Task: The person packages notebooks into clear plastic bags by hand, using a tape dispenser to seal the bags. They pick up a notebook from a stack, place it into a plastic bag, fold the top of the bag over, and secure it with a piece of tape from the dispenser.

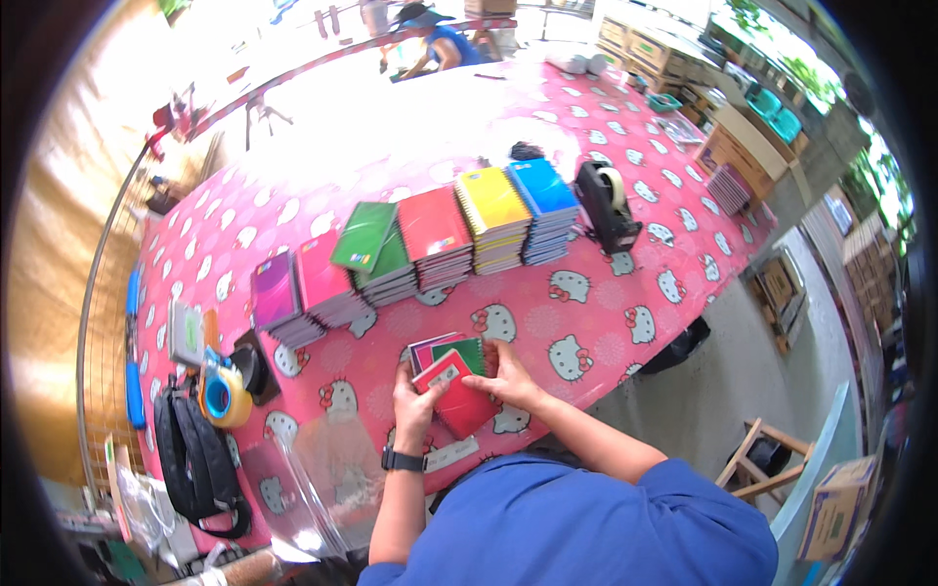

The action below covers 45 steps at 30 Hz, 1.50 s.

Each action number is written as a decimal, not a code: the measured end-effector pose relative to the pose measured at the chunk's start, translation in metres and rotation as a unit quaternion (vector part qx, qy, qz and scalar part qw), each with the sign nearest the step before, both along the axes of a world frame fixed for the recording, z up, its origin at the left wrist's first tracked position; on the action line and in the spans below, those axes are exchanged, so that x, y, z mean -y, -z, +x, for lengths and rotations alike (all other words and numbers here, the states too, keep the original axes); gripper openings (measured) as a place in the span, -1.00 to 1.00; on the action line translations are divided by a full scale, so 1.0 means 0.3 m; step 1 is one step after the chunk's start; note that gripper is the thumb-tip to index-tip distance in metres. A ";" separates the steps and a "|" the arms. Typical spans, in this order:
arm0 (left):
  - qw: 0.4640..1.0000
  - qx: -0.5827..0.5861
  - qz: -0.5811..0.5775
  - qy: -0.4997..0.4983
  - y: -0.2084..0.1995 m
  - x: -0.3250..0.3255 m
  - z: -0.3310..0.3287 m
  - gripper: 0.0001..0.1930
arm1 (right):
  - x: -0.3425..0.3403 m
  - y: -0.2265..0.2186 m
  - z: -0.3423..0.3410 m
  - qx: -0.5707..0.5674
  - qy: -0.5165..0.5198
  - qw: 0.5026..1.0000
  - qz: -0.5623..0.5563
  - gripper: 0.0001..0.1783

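Between my two hands is a fanned set of small notebooks: a red notebook (459, 398) on top, a green notebook (467, 354) behind it, and purple and pink edges showing at the left. My left hand (416, 398) grips the set's left side, a dark watch on that wrist. On the opposite side, my right hand (510, 379) has its thumb over the red cover and its fingers at the edge. Beyond my hands runs a row of notebook stacks: purple (275, 283), pink (325, 266), green (383, 244), red (435, 225), yellow (492, 203) and blue (542, 190).
A black tape dispenser (608, 210) stands right of the blue stack. At the left lie tape rolls (225, 396), a black backpack (191, 459) and transparent plastic sheets (327, 469). Cardboard boxes (738, 151) sit at the far right. Beyond the patterned pink table (547, 322) is another person (445, 44).
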<state>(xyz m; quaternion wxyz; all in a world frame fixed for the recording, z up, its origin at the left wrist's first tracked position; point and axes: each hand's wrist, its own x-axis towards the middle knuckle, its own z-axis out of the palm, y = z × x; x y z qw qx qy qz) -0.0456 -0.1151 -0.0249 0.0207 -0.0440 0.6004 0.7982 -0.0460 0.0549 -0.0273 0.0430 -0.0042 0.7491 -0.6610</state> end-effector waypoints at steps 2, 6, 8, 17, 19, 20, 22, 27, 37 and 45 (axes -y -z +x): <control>0.998 -0.047 -0.020 0.041 -0.027 -0.027 0.007 -0.53 | -0.042 -0.058 -0.024 0.009 -0.034 0.987 -0.155 -0.49; 0.987 -0.130 -0.084 0.046 -0.066 -0.121 -0.014 -0.55 | -0.145 -0.103 -0.064 -0.042 -0.168 0.973 -0.152 -0.60; 0.979 -0.130 -0.150 0.034 0.014 -0.144 -0.018 -0.59 | -0.159 -0.045 -0.077 -0.081 -0.166 0.982 -0.043 -0.61; 0.999 0.023 0.029 -0.035 -0.023 -0.158 -0.072 -0.61 | -0.815 -0.481 -0.379 -0.310 0.429 0.820 0.217 0.07; 0.995 0.058 0.080 -0.005 -0.028 -0.147 -0.085 -0.60 | -0.727 -0.554 -0.428 -0.251 0.225 0.917 0.214 -0.21; 0.995 0.071 0.068 -0.010 -0.017 -0.152 -0.085 -0.60 | -0.666 -0.510 -0.485 -0.339 0.153 0.873 0.314 -0.48; 0.994 0.098 0.030 -0.031 0.033 -0.150 -0.073 -0.59 | -0.479 -0.472 -0.539 -0.378 -0.045 0.817 0.433 -0.52; 0.987 0.116 -0.099 -0.047 0.072 -0.207 -0.071 -0.56 | -0.290 -0.385 -0.665 -0.334 -0.205 0.696 0.601 -0.57; 0.993 0.088 -0.075 -0.041 0.147 -0.177 -0.076 -0.65 | -0.345 -0.410 -0.808 -0.287 -0.129 0.841 0.440 -0.71; 0.994 0.071 -0.077 -0.026 0.132 -0.160 -0.071 -0.64 | -0.270 -0.401 -0.649 -0.382 -0.217 0.680 0.586 -0.56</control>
